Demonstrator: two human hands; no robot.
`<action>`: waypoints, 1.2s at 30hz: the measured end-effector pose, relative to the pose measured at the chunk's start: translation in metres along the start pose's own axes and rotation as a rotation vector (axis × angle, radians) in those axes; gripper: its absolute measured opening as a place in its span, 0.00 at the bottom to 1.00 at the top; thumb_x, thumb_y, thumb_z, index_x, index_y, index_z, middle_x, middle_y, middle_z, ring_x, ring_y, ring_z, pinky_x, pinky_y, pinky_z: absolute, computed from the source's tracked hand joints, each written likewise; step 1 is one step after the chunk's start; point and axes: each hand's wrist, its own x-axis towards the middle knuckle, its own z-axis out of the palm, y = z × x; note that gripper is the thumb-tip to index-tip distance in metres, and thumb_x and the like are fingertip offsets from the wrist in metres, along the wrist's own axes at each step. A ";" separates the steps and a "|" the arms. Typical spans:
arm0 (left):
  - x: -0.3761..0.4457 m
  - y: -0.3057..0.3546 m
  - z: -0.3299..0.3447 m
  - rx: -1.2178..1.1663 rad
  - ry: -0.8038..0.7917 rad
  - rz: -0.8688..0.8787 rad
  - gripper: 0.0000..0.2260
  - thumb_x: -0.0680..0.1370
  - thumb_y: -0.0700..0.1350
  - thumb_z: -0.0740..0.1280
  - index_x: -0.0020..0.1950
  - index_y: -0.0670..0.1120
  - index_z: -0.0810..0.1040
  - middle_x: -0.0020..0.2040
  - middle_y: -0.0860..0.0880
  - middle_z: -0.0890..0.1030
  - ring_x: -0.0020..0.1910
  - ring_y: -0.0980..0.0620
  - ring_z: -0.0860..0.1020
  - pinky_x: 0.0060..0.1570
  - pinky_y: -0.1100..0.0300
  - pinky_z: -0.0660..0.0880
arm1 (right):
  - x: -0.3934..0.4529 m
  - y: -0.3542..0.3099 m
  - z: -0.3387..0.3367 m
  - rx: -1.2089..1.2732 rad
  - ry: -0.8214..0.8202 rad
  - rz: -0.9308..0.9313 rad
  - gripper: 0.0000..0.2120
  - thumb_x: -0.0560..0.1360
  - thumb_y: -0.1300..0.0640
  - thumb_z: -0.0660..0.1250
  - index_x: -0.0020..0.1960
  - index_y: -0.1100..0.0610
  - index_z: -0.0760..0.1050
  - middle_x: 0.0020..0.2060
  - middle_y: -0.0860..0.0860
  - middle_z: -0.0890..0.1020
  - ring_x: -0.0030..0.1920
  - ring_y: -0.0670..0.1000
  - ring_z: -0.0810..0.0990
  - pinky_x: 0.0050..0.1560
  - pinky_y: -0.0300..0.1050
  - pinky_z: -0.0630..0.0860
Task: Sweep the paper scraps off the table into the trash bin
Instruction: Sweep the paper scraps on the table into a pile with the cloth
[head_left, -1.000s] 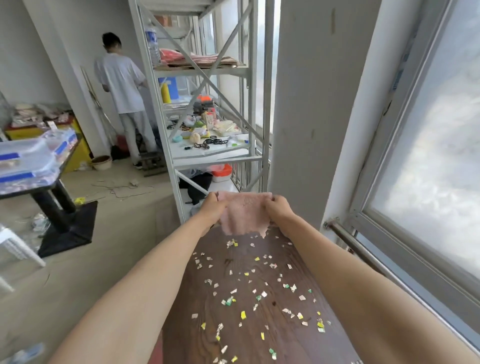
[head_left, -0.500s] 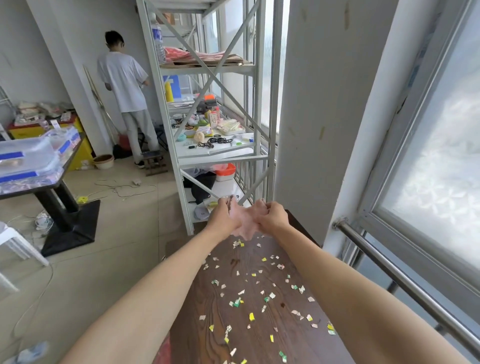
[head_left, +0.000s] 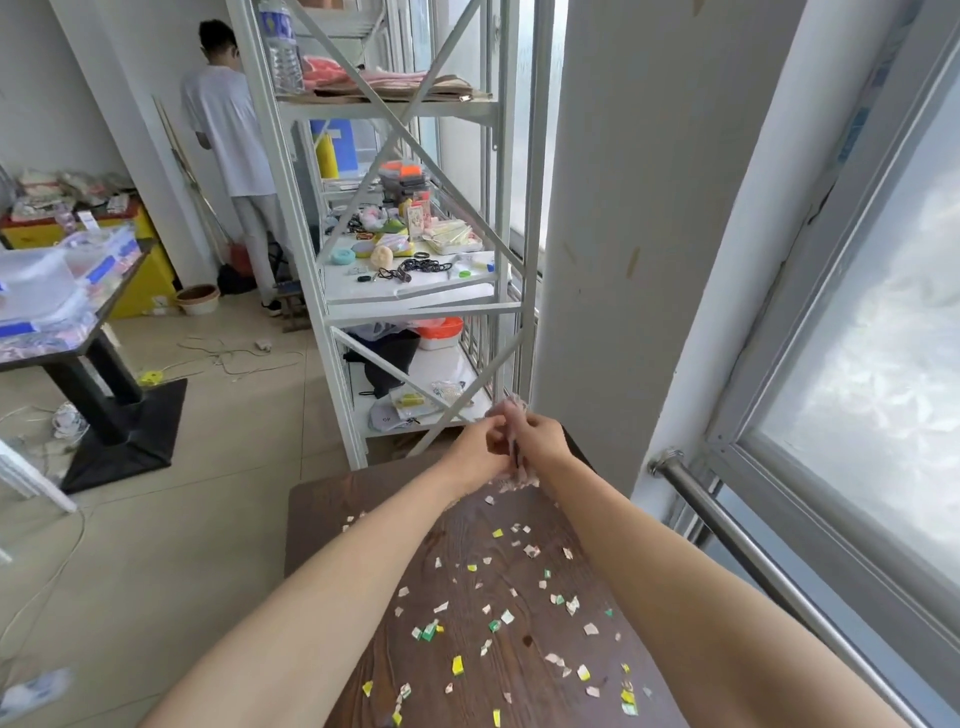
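Since a second ago the pink cloth (head_left: 511, 415) went from spread flat between both hands to bunched up, hands brought together. Head view: left hand (head_left: 480, 451) and right hand (head_left: 540, 441) touch at the far edge of the dark wood surface (head_left: 322, 499), both closed on the crumpled cloth, which sticks out above and below the fingers. Paper scraps (head_left: 493, 623), white, yellow and green, lie scattered across the surface between the forearms, a few just under the cloth. No trash bin visible. White metal shelf rack (head_left: 410, 306) stands beyond the surface; a person (head_left: 228, 130) stands behind it.
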 end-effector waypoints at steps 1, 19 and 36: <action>0.005 -0.002 0.004 -0.030 -0.022 -0.016 0.16 0.74 0.30 0.65 0.59 0.43 0.74 0.47 0.46 0.80 0.47 0.49 0.81 0.48 0.55 0.82 | 0.009 0.006 -0.003 -0.014 -0.005 0.000 0.22 0.69 0.40 0.69 0.46 0.60 0.79 0.39 0.59 0.85 0.41 0.61 0.85 0.45 0.57 0.82; 0.074 -0.121 0.055 0.341 0.052 -0.215 0.21 0.77 0.34 0.60 0.70 0.43 0.71 0.66 0.43 0.72 0.62 0.44 0.75 0.60 0.56 0.72 | 0.091 0.107 -0.032 -0.219 -0.037 0.166 0.10 0.77 0.60 0.60 0.54 0.59 0.77 0.45 0.57 0.80 0.45 0.56 0.78 0.44 0.46 0.73; 0.119 -0.239 -0.054 0.713 0.289 -0.293 0.20 0.80 0.39 0.58 0.73 0.45 0.67 0.74 0.47 0.67 0.72 0.45 0.65 0.70 0.51 0.63 | 0.158 0.184 -0.001 -1.043 0.231 -0.138 0.13 0.75 0.66 0.63 0.58 0.61 0.73 0.52 0.59 0.80 0.53 0.60 0.78 0.47 0.53 0.76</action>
